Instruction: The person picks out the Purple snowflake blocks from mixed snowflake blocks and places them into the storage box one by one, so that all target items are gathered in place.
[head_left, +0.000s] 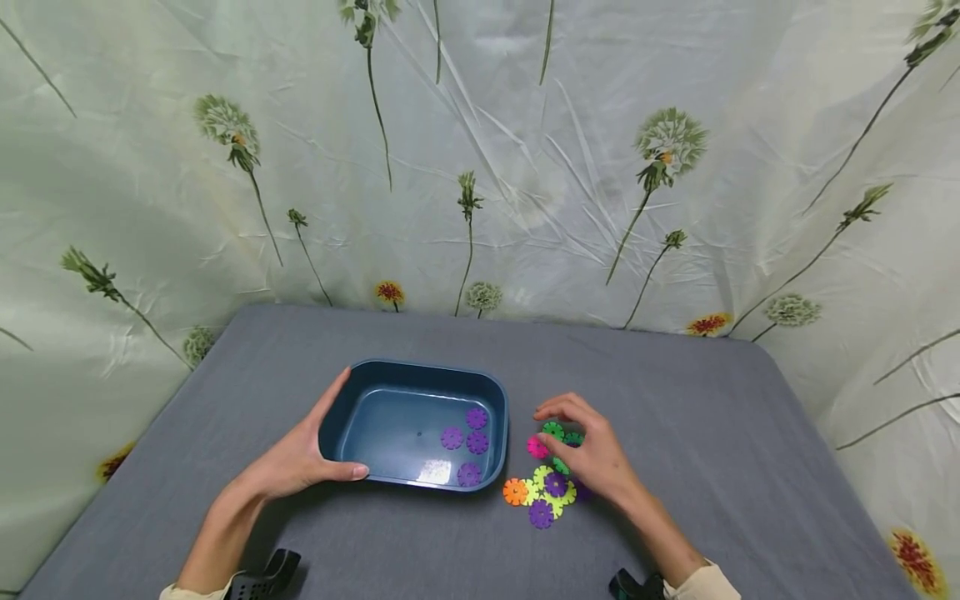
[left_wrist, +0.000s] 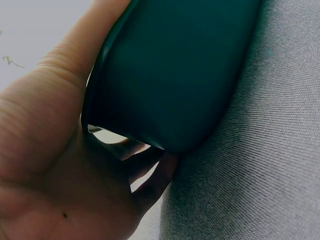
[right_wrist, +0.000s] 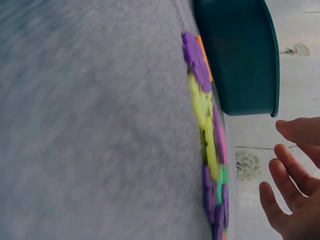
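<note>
A blue plastic tray (head_left: pixel 386 433) holds several purple flower-shaped discs (head_left: pixel 469 475) towards its right end. My left hand (head_left: pixel 303 458) grips the tray's left end, thumb over the near rim and fingers round the outer wall; the left wrist view shows that dark wall (left_wrist: pixel 170 75) close up. Right of the tray lies a loose pile of notched discs: yellow (head_left: pixel 557 504), purple (head_left: pixel 541 514), orange (head_left: pixel 514 492), green (head_left: pixel 553 430) and pink (head_left: pixel 536 447). Just over the pile, my right hand (head_left: pixel 588 446) has its fingers loosely bent. Nothing shows between its thumb and fingertips (right_wrist: pixel 281 151) in the right wrist view.
A grey cloth (head_left: pixel 712 417) covers the table. Behind it hangs a pale curtain (head_left: pixel 525 167) printed with dandelions. Each wrist wears a black device, such as the left one (head_left: pixel 262 575) near the front edge.
</note>
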